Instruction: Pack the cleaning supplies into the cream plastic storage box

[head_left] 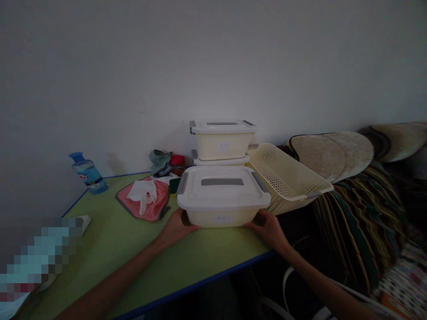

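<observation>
A cream storage box with a white lid (223, 195) and grey side latches stands on the green table, a small label on its front. My left hand (178, 229) grips its lower left corner, thumb along the front bottom edge. At the lower right corner, my right hand (267, 226) holds it the same way. The other fingers of both hands are partly hidden behind the box's sides. Just behind it, a similar lidded box (224, 144) rests on top of another box (222, 161), which is mostly hidden.
Right of the boxes is a cream perforated basket (290, 175). A pink cloth (160, 200) with white gloves (143, 192), a green cloth (160, 162), a red-lidded jar (178, 164) and a blue bottle (88, 173) sit leftward. The table (133, 249) has a blue edge.
</observation>
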Available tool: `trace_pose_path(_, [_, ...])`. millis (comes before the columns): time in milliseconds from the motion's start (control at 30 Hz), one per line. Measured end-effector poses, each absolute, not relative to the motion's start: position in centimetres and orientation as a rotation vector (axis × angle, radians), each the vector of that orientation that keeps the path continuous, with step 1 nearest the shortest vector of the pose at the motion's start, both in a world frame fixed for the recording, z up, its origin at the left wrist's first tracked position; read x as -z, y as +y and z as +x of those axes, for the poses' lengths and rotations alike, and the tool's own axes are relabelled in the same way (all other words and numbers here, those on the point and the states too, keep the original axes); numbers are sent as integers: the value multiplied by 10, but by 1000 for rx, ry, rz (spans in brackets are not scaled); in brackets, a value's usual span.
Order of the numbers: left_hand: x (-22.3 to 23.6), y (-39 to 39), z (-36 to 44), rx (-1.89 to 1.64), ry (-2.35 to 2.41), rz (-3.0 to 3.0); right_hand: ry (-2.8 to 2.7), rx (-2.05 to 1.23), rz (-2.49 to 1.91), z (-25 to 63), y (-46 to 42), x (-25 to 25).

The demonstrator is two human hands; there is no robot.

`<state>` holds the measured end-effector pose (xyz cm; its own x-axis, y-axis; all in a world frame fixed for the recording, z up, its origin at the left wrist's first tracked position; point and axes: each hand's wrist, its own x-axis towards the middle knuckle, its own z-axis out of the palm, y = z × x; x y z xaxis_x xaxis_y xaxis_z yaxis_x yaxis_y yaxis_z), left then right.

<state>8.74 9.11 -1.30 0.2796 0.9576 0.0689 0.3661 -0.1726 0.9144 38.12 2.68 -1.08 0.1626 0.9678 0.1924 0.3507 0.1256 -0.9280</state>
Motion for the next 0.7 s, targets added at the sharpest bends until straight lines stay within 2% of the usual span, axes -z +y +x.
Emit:
trace_pose_path(300, [8, 94, 79, -902, 1119, 1668, -1379, -731, -1475, 384, 26, 9])
trace_pose_path(467, [3, 105, 64, -939, 790, 1242, -1387, -903, -1339, 406, 37, -2])
trace_pose_path(600, [-27, 120, 66, -1153, 874, 846, -1066, -1030, -1181, 414, 59, -32])
trace_pose_path(700, [-61, 129, 80, -1185, 879, 775, -873, -1117, -1065, 404, 79, -59])
